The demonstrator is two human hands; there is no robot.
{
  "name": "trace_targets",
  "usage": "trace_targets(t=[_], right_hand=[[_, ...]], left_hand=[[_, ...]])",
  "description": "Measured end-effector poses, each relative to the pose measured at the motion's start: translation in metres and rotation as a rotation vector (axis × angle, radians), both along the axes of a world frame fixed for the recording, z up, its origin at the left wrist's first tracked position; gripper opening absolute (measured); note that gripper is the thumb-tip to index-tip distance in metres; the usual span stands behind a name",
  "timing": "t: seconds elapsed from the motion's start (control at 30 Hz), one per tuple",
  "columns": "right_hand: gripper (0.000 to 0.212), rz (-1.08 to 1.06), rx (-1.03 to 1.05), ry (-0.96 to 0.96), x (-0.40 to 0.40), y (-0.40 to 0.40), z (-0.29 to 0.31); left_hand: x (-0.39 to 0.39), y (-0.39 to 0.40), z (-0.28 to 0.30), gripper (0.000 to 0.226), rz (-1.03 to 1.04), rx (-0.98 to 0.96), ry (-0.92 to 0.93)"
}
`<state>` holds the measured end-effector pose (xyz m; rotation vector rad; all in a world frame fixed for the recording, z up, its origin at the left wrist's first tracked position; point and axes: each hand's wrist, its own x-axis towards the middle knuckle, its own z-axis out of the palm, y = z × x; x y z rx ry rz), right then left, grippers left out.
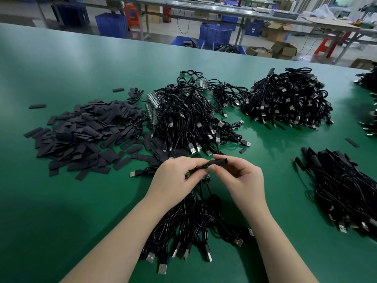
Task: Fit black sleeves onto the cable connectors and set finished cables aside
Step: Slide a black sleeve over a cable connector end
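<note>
My right hand (239, 178) pinches a black sleeve (218, 161) between thumb and fingers, its open end pointing right. My left hand (179, 174) grips the connector ends of a bundle of black cables (191, 223), and the sleeve's left end meets one connector at my fingertips. The bundle hangs down toward me, its USB plugs fanned out on the green table (71, 201). A heap of loose flat black sleeves (85, 133) lies to the left. A pile of cables with sleeves fitted (344, 188) lies to the right.
Two big heaps of black USB cables sit behind my hands, one at centre (189, 115) and one at back right (285, 101). More cables show at the right edge (369, 82). Blue crates (215, 34) and cardboard boxes (282, 49) stand beyond the table's far edge.
</note>
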<state>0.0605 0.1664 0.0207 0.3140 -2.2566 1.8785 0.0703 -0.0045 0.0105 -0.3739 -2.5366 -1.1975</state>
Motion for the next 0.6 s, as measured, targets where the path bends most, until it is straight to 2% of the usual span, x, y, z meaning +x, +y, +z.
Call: trace_targets(t=[0.13, 0.3, 0.47, 0.6], right_hand=[[0.029, 0.075, -0.023, -0.087, -0.0024, 0.0045, 0.0034], [0.028, 0.139, -0.006, -0.15, -0.0022, 0.007, 0.0061], [0.032, 0.148, -0.073, -0.182, -0.0013, 0.0041, 0.0033], [0.024, 0.143, -0.107, -0.206, -0.0015, 0.0045, 0.0026]], left_hand=[[-0.0004, -0.0014, -0.0015, 0.029, -0.005, 0.014, -0.003], [-0.0006, -0.0018, -0.0046, 0.048, -0.004, 0.056, -0.038], [0.0001, -0.0016, -0.0022, 0.053, -0.055, 0.087, -0.036], [-0.0003, -0.0016, -0.0039, 0.048, -0.089, 0.059, -0.041]])
